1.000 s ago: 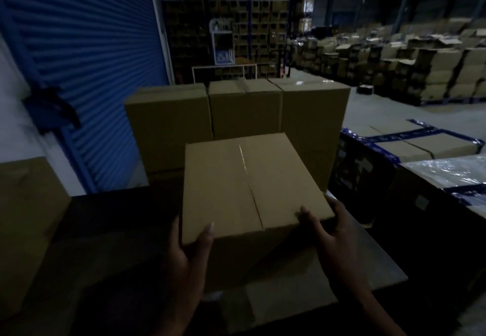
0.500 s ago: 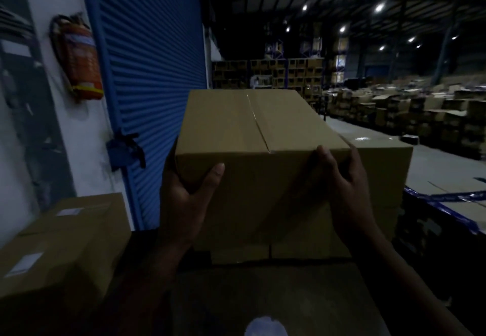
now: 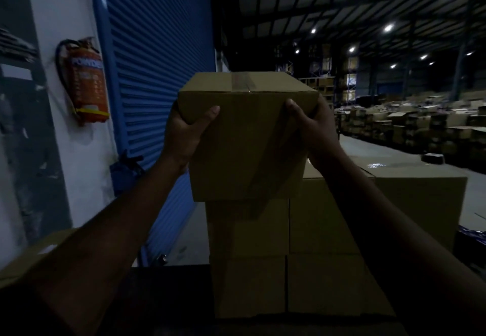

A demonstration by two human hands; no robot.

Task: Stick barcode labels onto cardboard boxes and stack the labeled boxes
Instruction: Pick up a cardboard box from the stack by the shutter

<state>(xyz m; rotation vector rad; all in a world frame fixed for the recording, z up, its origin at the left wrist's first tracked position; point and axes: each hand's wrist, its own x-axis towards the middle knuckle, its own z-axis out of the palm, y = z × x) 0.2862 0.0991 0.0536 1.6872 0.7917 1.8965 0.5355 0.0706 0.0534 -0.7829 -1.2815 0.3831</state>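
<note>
Box: the cardboard box (image 3: 247, 138) is now up near head height, held in the air between both hands; a second ago it sat low on the worktop in front of the person.
Left hand: the left hand (image 3: 184, 135) clasps the box's near left corner, thumb across the front face, fingers wrapped round the side.
Right hand: the right hand (image 3: 310, 127) clasps the near right corner the same way.
Label: no barcode label shows on the faces in view; the light is too dim to be sure.
Stack: the box's bottom edge now sits just above the top of the stack of boxes (image 3: 289, 243) behind it, so the lift looks done.
Meaning: likely next is pushing it forward and setting it down on the stack.
Background: a blue roller shutter (image 3: 157, 46) and a fire extinguisher (image 3: 86, 80) stand to the left.
</note>
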